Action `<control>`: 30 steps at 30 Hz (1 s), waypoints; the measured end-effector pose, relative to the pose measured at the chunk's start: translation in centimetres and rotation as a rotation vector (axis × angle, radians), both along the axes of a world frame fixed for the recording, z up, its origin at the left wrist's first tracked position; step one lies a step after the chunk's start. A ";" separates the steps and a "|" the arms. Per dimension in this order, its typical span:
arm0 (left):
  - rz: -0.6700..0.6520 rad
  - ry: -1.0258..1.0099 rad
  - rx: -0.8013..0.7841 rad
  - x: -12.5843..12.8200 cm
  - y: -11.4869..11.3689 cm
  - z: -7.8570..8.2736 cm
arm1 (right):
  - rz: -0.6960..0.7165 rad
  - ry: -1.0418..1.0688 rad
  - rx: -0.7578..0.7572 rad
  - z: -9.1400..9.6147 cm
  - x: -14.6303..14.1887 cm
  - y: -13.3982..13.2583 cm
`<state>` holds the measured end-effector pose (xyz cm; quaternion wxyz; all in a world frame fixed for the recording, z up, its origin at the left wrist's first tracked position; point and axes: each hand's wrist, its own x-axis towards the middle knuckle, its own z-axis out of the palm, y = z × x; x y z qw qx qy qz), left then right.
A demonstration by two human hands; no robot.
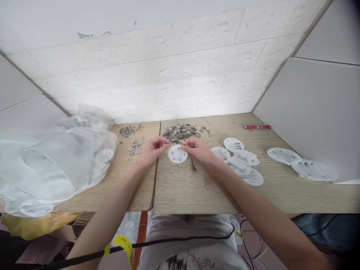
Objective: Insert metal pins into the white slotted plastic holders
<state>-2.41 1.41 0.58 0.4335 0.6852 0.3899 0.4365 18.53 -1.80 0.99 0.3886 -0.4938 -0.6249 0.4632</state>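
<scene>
A round white plastic disc [177, 154] with a square recess lies on the wooden table [180, 191] between my hands. My left hand [153, 149] is pinched shut just left of the disc, thumb and finger pressed on something tiny I cannot make out. My right hand [198, 148] rests at the disc's right edge and grips a thin brownish tool [191, 159] whose tip points at the disc.
A heap of small metal parts [180, 132] lies just behind the disc, with two smaller heaps [137, 146] to the left. Several white discs [242, 163] lie to the right. A big clear plastic bag [53, 161] fills the left. A red pen [257, 127] lies far right.
</scene>
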 end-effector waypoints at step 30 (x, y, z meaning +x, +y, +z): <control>-0.004 -0.074 -0.099 1.8 -0.8 -1.0 | 0.019 0.076 -0.053 0.3 -0.2 -0.3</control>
